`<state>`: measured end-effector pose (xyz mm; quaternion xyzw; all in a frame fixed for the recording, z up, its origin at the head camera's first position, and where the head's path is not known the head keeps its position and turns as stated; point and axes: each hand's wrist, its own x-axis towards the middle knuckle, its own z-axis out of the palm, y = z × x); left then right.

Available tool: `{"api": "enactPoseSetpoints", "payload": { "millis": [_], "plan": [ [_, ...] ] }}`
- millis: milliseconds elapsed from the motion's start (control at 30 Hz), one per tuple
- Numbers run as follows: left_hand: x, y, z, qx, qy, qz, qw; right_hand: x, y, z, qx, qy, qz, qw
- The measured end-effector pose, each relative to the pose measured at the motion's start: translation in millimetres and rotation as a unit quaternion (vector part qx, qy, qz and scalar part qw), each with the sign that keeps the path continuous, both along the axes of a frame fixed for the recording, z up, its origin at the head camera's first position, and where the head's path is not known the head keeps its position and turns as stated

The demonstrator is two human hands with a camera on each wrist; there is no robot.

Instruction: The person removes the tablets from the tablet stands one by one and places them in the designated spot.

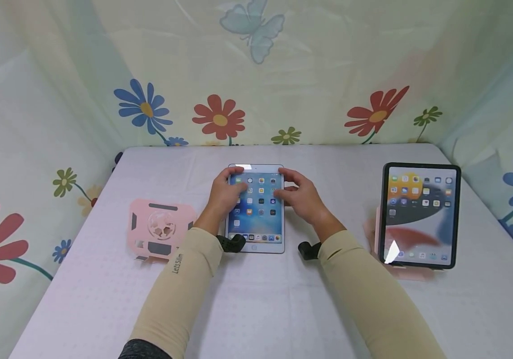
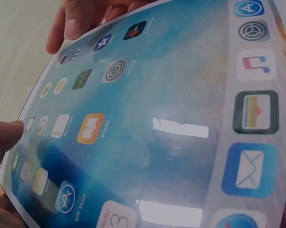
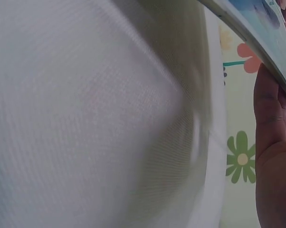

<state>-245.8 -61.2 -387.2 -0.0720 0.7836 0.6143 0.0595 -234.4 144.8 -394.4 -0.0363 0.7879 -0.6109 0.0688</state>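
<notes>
A white-framed tablet [image 1: 261, 224] with a lit home screen of app icons is held upright in portrait between both hands at the middle of the table. At its upper left edge, my left hand [image 1: 224, 192] grips it with the thumb over the screen. The right hand [image 1: 303, 197] holds the upper right edge, its thumb also at the screen's side. In the right wrist view the right hand [image 3: 278, 152] has fingers against the tablet's edge [image 3: 247, 40]. The left wrist view shows the tablet's screen [image 2: 147, 95] close up; whether its lower edge touches the cloth, I cannot tell.
Left of the hands lies a pink stand [image 1: 157, 207] with dark pads and a round cut-out. To the right, a larger black-framed tablet [image 1: 420, 224] leans on another pink stand [image 1: 411, 272]. White cloth [image 1: 256, 309] covers the table; a flowered curtain [image 1: 319, 75] hangs behind.
</notes>
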Motion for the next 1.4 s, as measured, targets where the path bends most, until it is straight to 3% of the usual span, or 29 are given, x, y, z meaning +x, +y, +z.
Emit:
{"api": "enactPoseSetpoints", "payload": {
  "millis": [367, 633, 967, 1400],
  "plan": [
    [3.0, -1, -8.4, -0.01, 0.009, -0.01, 0.9999, 1.8, -3, -5.1, 0.03, -0.001, -0.001, 1.0],
    [3.5, 1, -10.5, -0.034, 0.011, -0.013, 0.9993, 6.2, -2, -7.4, 0.024, -0.011, 0.001, 1.0],
    [1.9, 2, -18.2, -0.042, 0.048, 0.001, 0.998, 13.9, -8, -13.9, 0.02, -0.026, 0.01, 0.999],
    [3.7, 2, -20.7, -0.054, 0.032, 0.002, 0.998, 17.3, -16, -16.5, 0.035, -0.021, 0.002, 0.999]
  ]
}}
